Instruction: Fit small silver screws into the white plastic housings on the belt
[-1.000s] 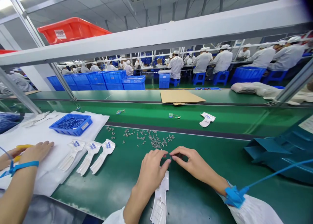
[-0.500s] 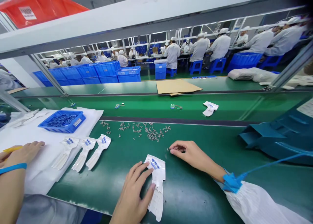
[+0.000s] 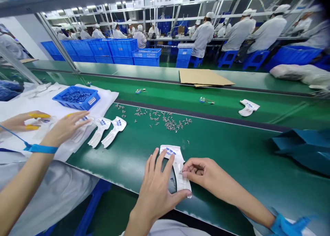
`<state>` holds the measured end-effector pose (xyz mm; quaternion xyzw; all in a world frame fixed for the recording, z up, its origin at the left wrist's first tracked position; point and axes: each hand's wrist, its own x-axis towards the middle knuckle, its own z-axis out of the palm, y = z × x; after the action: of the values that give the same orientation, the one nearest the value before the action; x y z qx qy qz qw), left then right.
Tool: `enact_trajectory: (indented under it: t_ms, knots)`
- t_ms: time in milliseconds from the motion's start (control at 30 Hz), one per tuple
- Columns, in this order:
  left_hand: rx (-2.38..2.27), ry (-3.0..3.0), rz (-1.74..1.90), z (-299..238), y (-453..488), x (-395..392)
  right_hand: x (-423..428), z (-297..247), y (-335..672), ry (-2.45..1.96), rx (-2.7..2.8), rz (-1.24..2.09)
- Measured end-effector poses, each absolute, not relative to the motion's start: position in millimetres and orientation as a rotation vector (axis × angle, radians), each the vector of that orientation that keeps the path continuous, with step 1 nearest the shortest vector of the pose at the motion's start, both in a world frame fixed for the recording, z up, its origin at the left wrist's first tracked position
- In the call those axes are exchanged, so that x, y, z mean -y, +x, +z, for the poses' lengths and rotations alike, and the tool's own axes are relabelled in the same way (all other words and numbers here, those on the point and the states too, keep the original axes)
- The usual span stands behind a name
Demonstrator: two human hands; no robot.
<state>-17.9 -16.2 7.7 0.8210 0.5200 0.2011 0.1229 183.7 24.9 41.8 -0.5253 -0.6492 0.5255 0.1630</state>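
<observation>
A white curved plastic shell (image 3: 179, 167) with blue pieces at its upper end lies on the green bench before me. My left hand (image 3: 160, 184) holds it against the bench, fingers spread over the upper part and thumb on the lower end. At the shell's right side, my right hand (image 3: 197, 172) is closed in a pinch, its fingertips at the inner face. A tiny metal part shows at those fingertips; its exact kind is too small to tell. Beyond the shell lies a scattered pile of small metal parts (image 3: 170, 122).
To the left, a co-worker's hands (image 3: 60, 129) reach over similar white shells (image 3: 114, 131). A blue tray (image 3: 58, 98) of small blue pieces stands behind them. The green conveyor (image 3: 165, 96) carries another shell (image 3: 249, 107). A dark teal bag (image 3: 304, 150) lies right.
My right hand has moved from beside the metal pile to the shell, with the tiny part in its pinch. The co-worker's hands have reached the leftmost shell. The view has tilted down.
</observation>
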Motion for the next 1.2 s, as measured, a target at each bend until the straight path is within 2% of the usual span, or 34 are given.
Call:
enact_trajectory:
  t_ms: [533,800,933,1000,1133,1200]
  knots:
    - [-1.423,2.472,0.536,3.7,-20.3,13.0,-31.1,53.5,176.1,-1.646,2.171,1.219]
    - [-1.427,2.443,0.466,4.3,-19.8,11.0,-34.5,48.2,177.3,-1.66,2.211,1.19]
    - [-1.43,2.422,0.449,5.2,-20.3,11.2,-45.2,50.0,188.8,-1.527,2.247,1.303]
    - [-1.422,2.425,0.44,4.9,-20.6,11.1,-56.7,48.0,196.1,-1.559,2.216,1.178]
    - [-1.414,2.441,0.447,3.7,-20.5,10.4,-83.4,31.4,201.8,-1.782,2.19,0.61]
    - [-1.421,2.442,0.455,3.6,-20.5,10.0,-91.7,23.4,200.4,-1.798,2.261,0.514]
